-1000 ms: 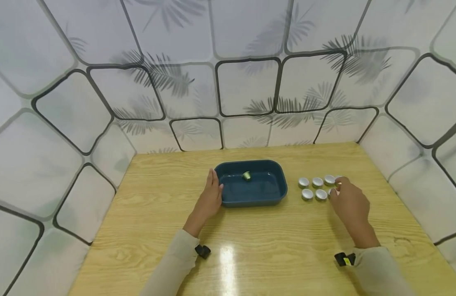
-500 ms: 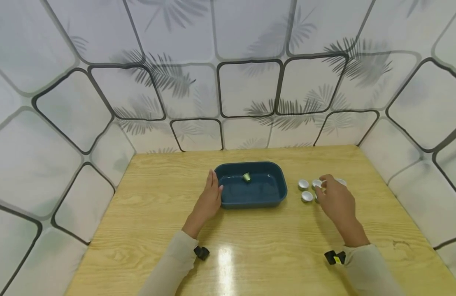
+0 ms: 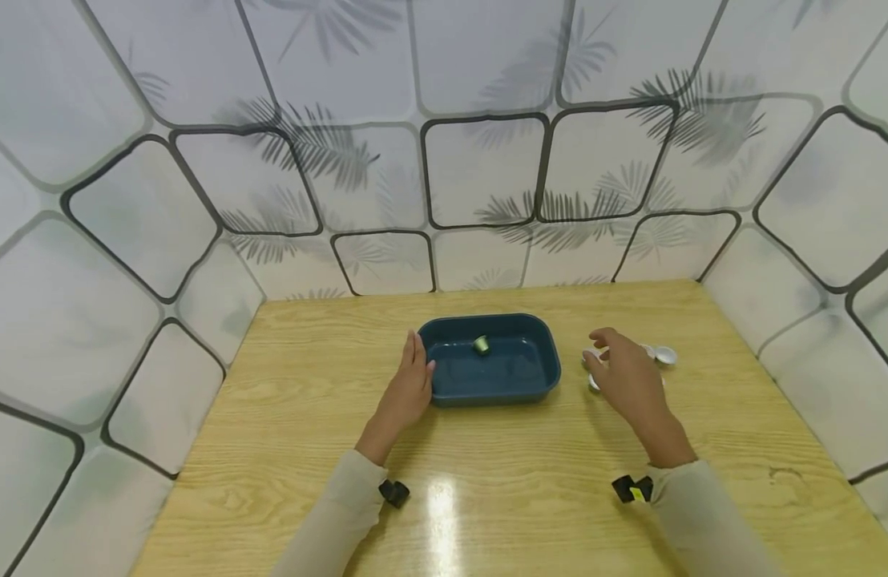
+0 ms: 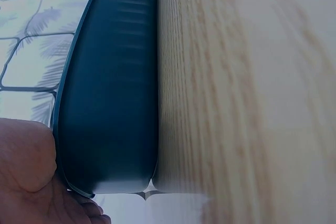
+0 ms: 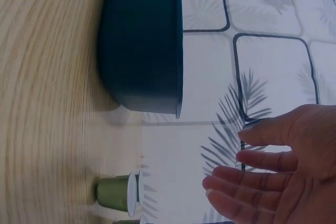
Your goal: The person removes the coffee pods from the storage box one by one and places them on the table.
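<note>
A dark blue rectangular dish point(image 3: 502, 378) stands mid-table with one green coffee capsule point(image 3: 482, 345) lying tipped inside. My left hand point(image 3: 402, 391) rests along the dish's left side, fingers straight and thumb at the rim; the left wrist view has the palm against the rim. To the right of the dish, my right hand point(image 3: 627, 383) is held over the upright coffee capsules point(image 3: 665, 355), hiding most of them. In the right wrist view, that hand's fingers point(image 5: 257, 179) are loosely extended with nothing between them, apart from a green capsule point(image 5: 114, 192) with a pale lid.
The wooden table point(image 3: 307, 361) meets patterned white walls point(image 3: 480, 176) at the back and sides. Black wrist cameras point(image 3: 394, 493) sit at both cuffs. The dish's raised wall point(image 4: 110, 87) faces the left wrist camera.
My right hand has moved left across the rows of capsules, toward the dish, uncovering the capsules at the right end. The left hand and the dish have stayed put.
</note>
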Motion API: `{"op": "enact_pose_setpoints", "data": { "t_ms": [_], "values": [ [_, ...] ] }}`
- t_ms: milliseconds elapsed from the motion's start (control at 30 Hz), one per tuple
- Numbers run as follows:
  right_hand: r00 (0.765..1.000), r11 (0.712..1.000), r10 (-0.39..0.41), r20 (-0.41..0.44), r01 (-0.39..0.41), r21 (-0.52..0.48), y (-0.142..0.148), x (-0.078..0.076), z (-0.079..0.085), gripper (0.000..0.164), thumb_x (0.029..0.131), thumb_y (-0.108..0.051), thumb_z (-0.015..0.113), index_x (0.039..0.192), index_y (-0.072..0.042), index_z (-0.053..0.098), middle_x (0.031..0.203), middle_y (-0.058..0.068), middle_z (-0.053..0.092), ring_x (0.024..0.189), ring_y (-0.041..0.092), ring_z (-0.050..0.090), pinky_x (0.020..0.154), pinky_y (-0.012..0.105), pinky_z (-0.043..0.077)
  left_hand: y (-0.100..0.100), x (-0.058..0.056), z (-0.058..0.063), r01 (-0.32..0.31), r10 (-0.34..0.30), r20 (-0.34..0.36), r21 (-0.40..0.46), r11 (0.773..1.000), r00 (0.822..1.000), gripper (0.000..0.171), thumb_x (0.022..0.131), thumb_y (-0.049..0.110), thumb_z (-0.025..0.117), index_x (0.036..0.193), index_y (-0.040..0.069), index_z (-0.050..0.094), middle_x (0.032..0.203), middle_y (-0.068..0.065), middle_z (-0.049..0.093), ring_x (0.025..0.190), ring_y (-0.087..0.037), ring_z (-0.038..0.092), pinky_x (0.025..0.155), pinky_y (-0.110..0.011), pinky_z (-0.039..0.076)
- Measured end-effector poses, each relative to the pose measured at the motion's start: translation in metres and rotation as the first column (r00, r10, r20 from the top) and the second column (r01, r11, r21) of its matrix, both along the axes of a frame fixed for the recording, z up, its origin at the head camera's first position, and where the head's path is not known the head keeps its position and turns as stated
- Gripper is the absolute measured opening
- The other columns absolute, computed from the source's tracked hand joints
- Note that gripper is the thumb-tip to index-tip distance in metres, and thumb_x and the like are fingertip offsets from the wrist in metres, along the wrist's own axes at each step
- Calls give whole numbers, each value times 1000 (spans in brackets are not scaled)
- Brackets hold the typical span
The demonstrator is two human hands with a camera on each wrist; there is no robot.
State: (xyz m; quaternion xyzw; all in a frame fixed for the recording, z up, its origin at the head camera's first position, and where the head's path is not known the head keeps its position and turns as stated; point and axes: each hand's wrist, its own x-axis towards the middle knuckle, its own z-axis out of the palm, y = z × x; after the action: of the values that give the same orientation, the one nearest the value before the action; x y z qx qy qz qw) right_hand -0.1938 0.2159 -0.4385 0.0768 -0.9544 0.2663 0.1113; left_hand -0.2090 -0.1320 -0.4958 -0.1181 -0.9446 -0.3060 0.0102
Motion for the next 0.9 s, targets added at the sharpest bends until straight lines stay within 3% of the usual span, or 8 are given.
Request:
{"op": "enact_pose_setpoints", "data": {
  "t_ms": [233,433,633,900],
  "values": [
    [1000,1000,18,-2,-18,-25,-12,-6,1,36,101,-18,65,131,2,62,120,24,68,102,40,68,76,54,55,1,0,0,-4,4,8,-2,1000,1000,62,114,25,31,158,-9,7,168,-23,-2,153,-34,15,118,-47,31],
    [996,995,88,13,-88,-41,-24,-11,6,43,100,-19,66,138,1,58,122,23,68,103,40,68,78,55,55,0,1,1,-2,2,12,2,1000,1000,62,114,25,32,158,-9,6,168,-22,-4,153,-34,14,118,-47,31],
    [976,981,193,102,-189,-43,-28,-17,10,54,103,-25,63,148,-1,47,127,23,65,108,39,67,84,56,54,1,0,4,-3,3,7,5,1000,1000,62,114,26,32,159,-8,5,168,-21,-5,154,-33,14,118,-47,30],
    [944,958,287,162,-288,-19,-38,-24,9,45,102,-23,65,140,-1,58,124,19,67,104,34,68,81,51,56,0,-1,1,-5,5,11,-9,1000,1000,61,114,26,31,158,-9,6,168,-22,-4,154,-33,13,119,-47,29]
  ]
}}
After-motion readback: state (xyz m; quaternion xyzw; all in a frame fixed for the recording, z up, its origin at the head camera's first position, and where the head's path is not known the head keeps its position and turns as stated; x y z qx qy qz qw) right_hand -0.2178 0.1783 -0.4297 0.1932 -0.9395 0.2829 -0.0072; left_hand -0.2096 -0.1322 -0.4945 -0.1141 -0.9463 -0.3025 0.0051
